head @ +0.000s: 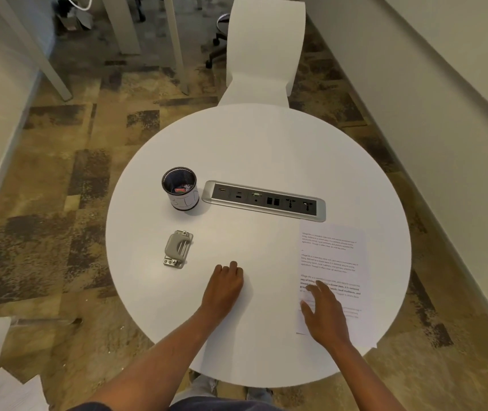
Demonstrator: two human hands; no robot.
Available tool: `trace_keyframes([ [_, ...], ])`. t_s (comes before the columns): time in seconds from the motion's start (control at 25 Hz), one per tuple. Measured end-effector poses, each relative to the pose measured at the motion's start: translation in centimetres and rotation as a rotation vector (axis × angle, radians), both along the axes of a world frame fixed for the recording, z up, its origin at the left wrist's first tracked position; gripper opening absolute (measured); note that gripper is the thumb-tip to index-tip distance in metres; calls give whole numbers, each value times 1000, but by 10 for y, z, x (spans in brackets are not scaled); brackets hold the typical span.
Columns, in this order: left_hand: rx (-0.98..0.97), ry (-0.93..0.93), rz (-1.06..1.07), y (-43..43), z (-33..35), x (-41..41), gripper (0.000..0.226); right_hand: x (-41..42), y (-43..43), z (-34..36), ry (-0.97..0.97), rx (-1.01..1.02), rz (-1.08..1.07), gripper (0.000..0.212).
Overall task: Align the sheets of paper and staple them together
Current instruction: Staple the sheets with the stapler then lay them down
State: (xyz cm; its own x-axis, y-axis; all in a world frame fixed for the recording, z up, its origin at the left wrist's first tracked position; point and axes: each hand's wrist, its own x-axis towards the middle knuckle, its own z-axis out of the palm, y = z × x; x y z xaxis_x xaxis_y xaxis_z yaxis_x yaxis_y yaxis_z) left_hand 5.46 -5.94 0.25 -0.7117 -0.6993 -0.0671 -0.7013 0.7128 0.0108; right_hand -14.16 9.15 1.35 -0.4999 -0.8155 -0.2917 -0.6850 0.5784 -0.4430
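Observation:
Printed sheets of paper lie stacked at the right side of the round white table, their near corner reaching past the table's edge. My right hand lies flat on the lower part of the sheets, fingers spread. My left hand rests on the bare tabletop near the middle, fingers curled under, holding nothing. A grey stapler sits on the table to the left of my left hand, apart from it.
A black mesh cup with a small red item inside stands behind the stapler. A recessed socket panel runs across the table's middle. A white chair stands at the far side. Loose papers lie on the floor at lower left.

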Motion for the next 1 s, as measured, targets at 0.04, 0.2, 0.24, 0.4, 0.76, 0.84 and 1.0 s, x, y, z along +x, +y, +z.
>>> trace_keyframes([
  [0.04, 1, -9, -8, 0, -1, 0, 33, 2, 0, -2, 15, 19, 9, 49],
  [0.2, 83, 0, 15, -6, 3, 3, 30, 14, 2, -11, 131, 144, 99, 59],
  [0.24, 134, 20, 59, -8, 6, 5, 26, 17, 2, -13, 167, 149, 101, 58],
  [0.4, 276, 373, 380, -45, 22, 26, 22, 21, 1, -22, 227, 86, 67, 51],
  [0.76, 182, 846, 676, -212, 88, 58, 10, 25, -5, -20, 222, 144, 35, 53],
  [0.84, 211, 785, 666, -230, 86, 56, 11, 24, -5, -19, 206, 127, 25, 53],
  [1.0, 249, 634, 619, -244, 78, 58, 17, 25, -9, -11, 209, 173, 37, 53],
])
